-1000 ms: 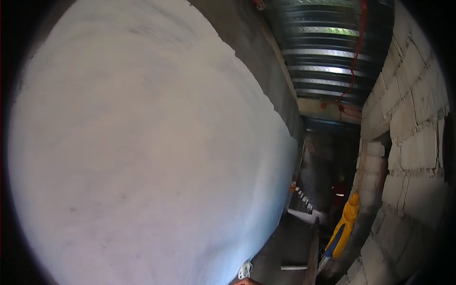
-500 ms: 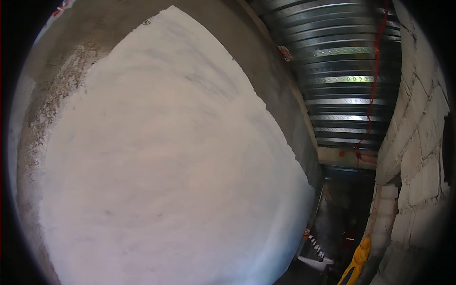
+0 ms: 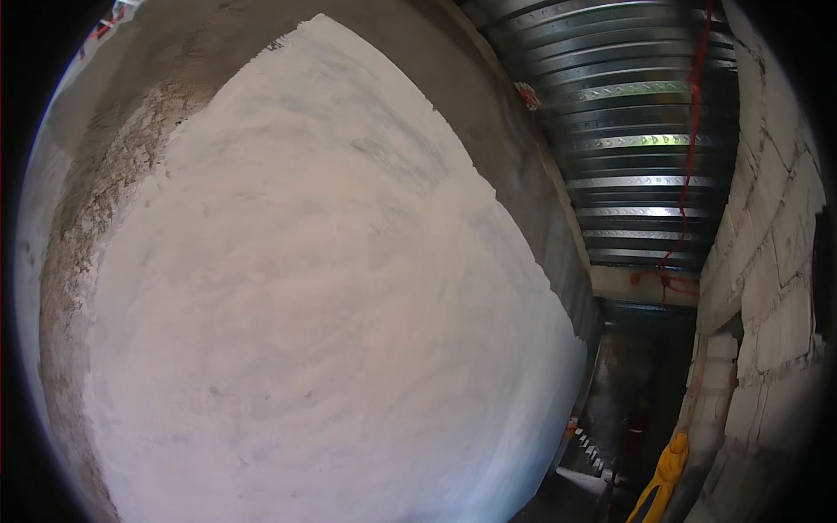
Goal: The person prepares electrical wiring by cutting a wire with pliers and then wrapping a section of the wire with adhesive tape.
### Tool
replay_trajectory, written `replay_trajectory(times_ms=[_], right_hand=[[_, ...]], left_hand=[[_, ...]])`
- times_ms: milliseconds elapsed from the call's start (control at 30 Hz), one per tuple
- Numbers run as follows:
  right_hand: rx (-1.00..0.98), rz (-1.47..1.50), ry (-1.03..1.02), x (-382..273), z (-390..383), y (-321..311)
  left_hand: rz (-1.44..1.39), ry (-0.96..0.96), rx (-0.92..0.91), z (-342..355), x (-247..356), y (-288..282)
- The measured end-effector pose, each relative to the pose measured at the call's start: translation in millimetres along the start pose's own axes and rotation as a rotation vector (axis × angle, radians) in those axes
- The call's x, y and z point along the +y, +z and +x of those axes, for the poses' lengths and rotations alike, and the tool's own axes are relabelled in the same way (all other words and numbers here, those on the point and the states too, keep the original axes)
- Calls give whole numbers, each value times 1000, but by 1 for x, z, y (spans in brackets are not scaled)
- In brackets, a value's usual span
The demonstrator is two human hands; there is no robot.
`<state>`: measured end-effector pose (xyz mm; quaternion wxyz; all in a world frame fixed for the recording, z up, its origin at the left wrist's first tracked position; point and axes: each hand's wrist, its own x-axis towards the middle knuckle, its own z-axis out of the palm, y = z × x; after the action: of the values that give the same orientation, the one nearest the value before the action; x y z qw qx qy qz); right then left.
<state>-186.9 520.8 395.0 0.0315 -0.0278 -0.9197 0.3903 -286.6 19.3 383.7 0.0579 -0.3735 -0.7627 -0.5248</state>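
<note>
The white wall coat [image 3: 323,305] spans the front and the left-hand side; both hands are out of view, so their grip and contact cannot be told. Even, light pressure should suit the grey streaks [image 3: 388,161]; allow right-hand clearance from the concrete-block wall [image 3: 767,244].
</note>
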Motion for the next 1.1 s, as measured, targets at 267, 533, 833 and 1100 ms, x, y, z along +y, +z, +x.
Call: replay_trajectory(times_ms=[267,533,833,1100], right_hand=[[13,23,1,5,-2,5],[23,53,88,-7,-22,8],[-94,202,-10,87,-7,13],[21,136,-51,-21,-53,-29]], left_hand=[[-2,-133,-65,3,7,0],[-8,-91,-78,0,-1,6],[22,-101,-150,14,10,14],[64,-200,-289,21,24,13]])
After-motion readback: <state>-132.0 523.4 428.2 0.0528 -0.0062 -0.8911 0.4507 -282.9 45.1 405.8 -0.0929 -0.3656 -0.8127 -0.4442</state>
